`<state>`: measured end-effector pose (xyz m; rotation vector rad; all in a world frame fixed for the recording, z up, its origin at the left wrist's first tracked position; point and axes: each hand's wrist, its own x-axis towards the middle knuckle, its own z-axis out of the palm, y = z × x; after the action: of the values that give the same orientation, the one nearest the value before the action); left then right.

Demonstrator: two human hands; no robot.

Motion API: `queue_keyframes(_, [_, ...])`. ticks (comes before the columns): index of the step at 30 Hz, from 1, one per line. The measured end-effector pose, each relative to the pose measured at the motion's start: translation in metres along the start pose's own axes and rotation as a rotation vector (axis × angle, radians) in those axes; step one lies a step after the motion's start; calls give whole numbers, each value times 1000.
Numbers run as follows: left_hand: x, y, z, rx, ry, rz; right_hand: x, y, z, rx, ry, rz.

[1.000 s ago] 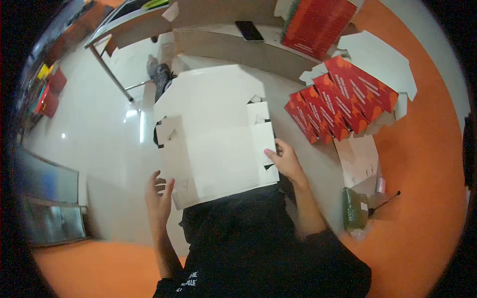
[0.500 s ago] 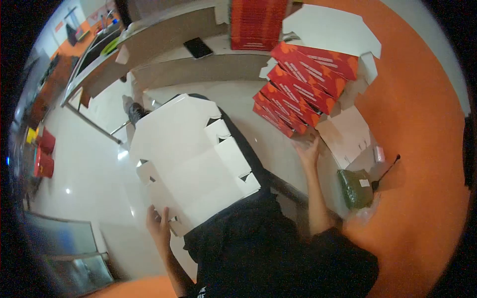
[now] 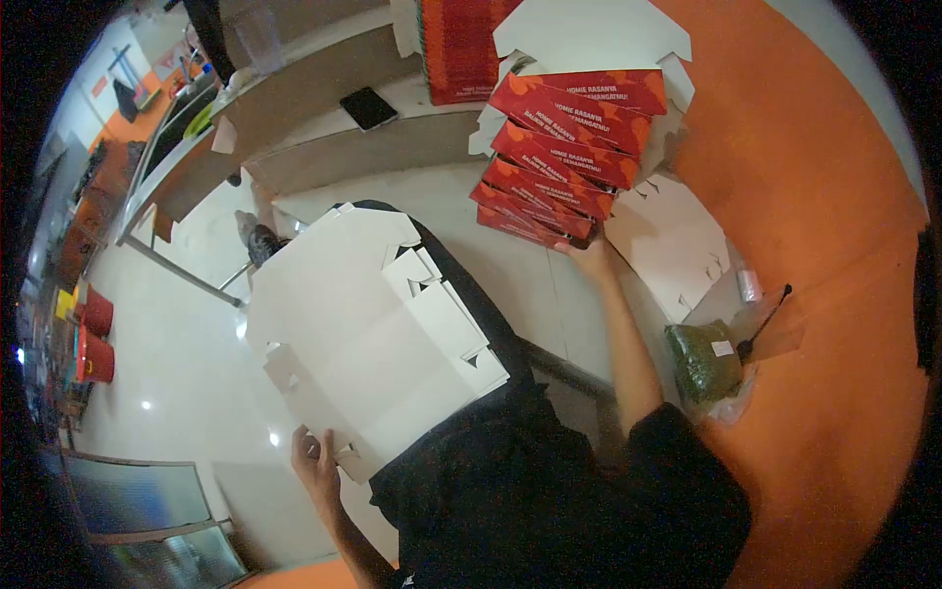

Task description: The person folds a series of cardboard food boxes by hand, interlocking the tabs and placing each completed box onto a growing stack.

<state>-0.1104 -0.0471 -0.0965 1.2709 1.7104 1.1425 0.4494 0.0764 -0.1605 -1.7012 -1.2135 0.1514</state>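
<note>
An unfolded white cardboard box lies across my lap, its side flaps partly raised. At its lower left corner my left hand has its fingers curled by a small flap, closed on the cardboard edge. To the right, a fanned stack of red printed boxes leans with its near end towards me. My right hand grips the near end of the lowest red box, some fingers hidden beneath it.
A black phone lies on the ledge ahead, beside a tall stack of red cartons. On the right are a flat cardboard sheet, a green-filled plastic bag and a thin black-ended tool on the orange surface. Red buckets stand far left.
The view has shifted slightly. My right hand has moved up and a little left, against the near end of the red stack. My left hand stays at the white box's corner.
</note>
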Motion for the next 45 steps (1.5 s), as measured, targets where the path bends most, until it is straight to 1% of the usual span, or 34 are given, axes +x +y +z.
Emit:
queue_keyframes(3, [-3,-1,4,-5,6,-3,18,6,1,208,-68,-152])
queue_keyframes(9, [-12,-7,12,-10,9,8,46,2,-6,46,-312,-7])
queue_keyframes(13, [-14,-7,18,-7,13,-13,64,30,14,3,-294,-48])
queue_keyframes(15, [-14,-16,18,2,17,8,73,39,21,-49,-296,-74])
queue_keyframes(18, [-15,-12,22,-9,7,3,83,42,41,-20,-50,-118])
queue_keyframes(19, [-17,-9,23,-14,0,-6,84,40,43,-85,-42,-102])
queue_keyframes(21, [-15,-14,22,-13,-7,38,88,37,49,-213,-29,-73])
queue_keyframes(24, [-17,-16,21,-18,-10,43,92,38,68,-130,41,-22])
queue_keyframes(27, [-17,-16,22,-27,4,34,100,44,82,-86,0,133])
queue_keyframes(30, [-17,-14,21,-46,-9,39,89,2,75,-225,68,289])
queue_keyframes(33, [-19,-11,23,-54,1,74,74,13,89,-153,313,21])
queue_keyframes(35, [-19,-4,19,-35,13,78,39,-21,75,-56,-9,147])
queue_keyframes(37, [-13,7,8,-2,13,68,-11,-74,65,114,-235,87])
queue_keyframes(38, [-12,8,9,-28,40,83,-43,-119,53,188,-251,56])
queue_keyframes(39, [-11,6,11,-54,67,102,-73,-165,37,355,-355,169])
queue_keyframes(41, [-12,4,12,-70,74,116,-104,-184,27,277,-629,111])
queue_keyframes(43, [-9,6,10,-64,42,106,-122,-186,32,195,-548,-41])
queue_keyframes(44, [-10,4,12,-72,49,102,-127,-188,33,232,-518,27])
queue_keyframes(45, [-10,3,11,-81,58,95,-131,-190,34,229,-474,23])
